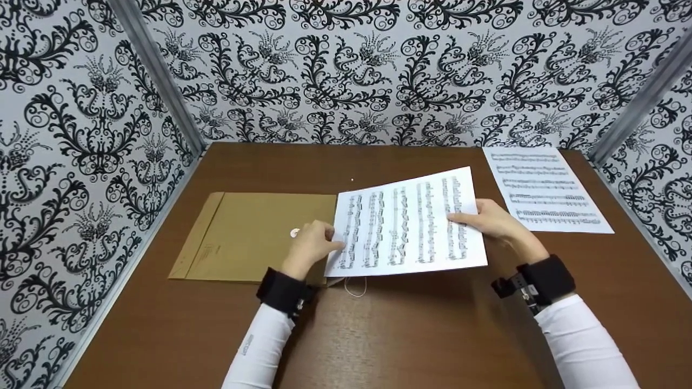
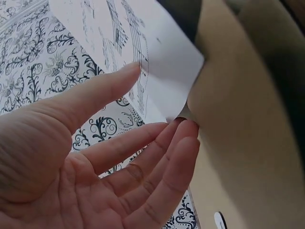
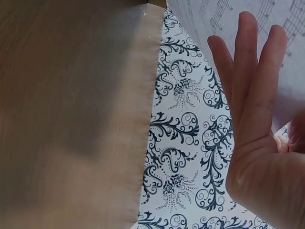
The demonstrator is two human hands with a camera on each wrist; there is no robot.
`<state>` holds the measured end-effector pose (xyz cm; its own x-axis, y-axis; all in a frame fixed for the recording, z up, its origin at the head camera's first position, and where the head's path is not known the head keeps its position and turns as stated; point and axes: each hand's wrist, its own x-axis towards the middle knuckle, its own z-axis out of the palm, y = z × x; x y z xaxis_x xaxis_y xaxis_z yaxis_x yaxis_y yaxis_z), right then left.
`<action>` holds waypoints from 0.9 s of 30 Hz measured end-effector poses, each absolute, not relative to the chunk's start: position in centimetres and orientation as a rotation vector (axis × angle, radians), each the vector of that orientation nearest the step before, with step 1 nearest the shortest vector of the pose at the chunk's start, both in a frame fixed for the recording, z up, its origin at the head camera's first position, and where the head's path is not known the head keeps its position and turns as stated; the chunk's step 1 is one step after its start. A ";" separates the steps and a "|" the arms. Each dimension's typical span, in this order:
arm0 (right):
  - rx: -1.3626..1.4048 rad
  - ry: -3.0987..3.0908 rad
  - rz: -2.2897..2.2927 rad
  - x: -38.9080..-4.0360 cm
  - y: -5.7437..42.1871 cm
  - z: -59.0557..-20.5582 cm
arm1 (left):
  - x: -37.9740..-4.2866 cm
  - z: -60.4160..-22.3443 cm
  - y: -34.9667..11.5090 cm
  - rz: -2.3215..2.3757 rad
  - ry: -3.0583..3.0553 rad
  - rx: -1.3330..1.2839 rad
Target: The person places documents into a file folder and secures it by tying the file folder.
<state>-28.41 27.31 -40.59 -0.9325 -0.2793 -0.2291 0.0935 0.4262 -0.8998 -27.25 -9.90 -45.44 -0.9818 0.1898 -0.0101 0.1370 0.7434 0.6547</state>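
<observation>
My right hand grips the right end of a white music sheet, thumb on the printed face and fingers behind it. In the right wrist view, the fingers spread over the paper. The sheet tilts up from the table, its left end at the mouth of a brown envelope. My left hand is at that mouth; in the left wrist view its thumb overlaps the sheet. Its fingertips meet the envelope's edge beside the paper's corner, apart from the thumb.
Another music sheet lies flat at the back right of the brown table. A thin string loops out below the envelope's mouth. A round white tab is on the envelope. Patterned walls enclose the back and sides.
</observation>
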 end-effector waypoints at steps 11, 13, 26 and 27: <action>-0.195 2.354 -1.435 -29.3 27.1 -40.0 | -26.8 -45.8 -8.9 0.782 2.990 0.284; -0.193 2.354 -1.427 -29.4 27.1 -39.9 | -26.8 -45.7 -8.8 0.735 3.008 0.297; -0.157 2.333 -1.406 -30.4 26.8 -40.1 | -26.8 -46.0 -8.8 0.638 2.983 0.358; -0.155 2.329 -1.407 -30.5 26.8 -40.1 | -26.7 -45.9 -8.8 0.638 2.982 0.357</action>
